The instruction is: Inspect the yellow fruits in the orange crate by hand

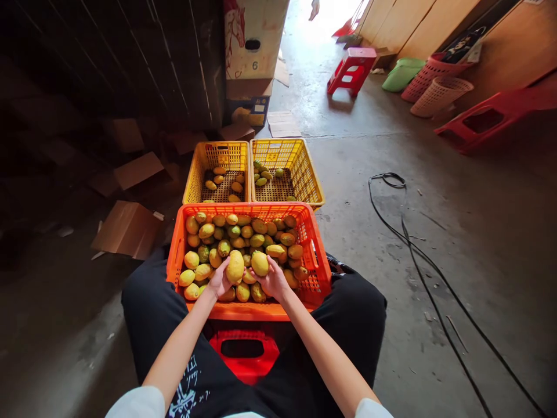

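Note:
My left hand [220, 280] is closed around a bumpy yellow lemon [235, 267]. In my right hand [275, 278] is a second, smoother yellow lemon [260, 263], gripped from its right side. The two lemons are close together, side by side. Both hands are over an orange plastic crate [249, 313], which sits between my knees. Inside it are many lemons [206, 231], yellow, greenish and some brownish. My fingers are partly hidden behind the held fruit.
Beyond the orange crate stand two yellow crates, the left one [190, 180] and the right one [310, 174], with a few fruits each. Cardboard [128, 229] lies at left. A black cable [418, 249] crosses the floor at right. A red stool [353, 69] stands farther off.

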The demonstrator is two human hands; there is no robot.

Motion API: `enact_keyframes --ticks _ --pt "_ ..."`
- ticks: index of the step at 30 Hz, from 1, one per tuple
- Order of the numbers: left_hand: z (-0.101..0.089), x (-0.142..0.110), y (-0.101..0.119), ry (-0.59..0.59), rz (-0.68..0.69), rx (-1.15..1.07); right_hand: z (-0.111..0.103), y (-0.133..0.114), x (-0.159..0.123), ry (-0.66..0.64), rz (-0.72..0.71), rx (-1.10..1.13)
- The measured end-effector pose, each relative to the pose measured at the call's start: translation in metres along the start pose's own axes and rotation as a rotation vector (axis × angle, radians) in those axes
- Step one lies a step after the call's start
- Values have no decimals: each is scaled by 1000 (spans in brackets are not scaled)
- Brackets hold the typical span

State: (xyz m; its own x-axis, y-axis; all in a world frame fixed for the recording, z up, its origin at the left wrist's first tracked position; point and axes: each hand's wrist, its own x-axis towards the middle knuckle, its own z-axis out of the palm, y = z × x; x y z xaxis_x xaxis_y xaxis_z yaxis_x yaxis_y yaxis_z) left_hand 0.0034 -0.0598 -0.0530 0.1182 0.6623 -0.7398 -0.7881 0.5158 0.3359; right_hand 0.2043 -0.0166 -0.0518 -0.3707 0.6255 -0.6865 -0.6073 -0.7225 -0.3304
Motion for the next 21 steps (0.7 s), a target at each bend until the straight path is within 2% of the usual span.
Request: enact_keyframes --ticks 6,9,13,21 --pt "-6 1 -5 -83 76 125 -1 8 0 -9 -68 -125" --pt "-7 3 -5 -63 89 148 -3 9 -1 -51 -82 -183" --pt "-6 4 -5 -1 29 152 -7 10 -3 -88 -86 -234" --pt "-5 4 -5 -10 12 126 -2 9 3 0 -103 -134"
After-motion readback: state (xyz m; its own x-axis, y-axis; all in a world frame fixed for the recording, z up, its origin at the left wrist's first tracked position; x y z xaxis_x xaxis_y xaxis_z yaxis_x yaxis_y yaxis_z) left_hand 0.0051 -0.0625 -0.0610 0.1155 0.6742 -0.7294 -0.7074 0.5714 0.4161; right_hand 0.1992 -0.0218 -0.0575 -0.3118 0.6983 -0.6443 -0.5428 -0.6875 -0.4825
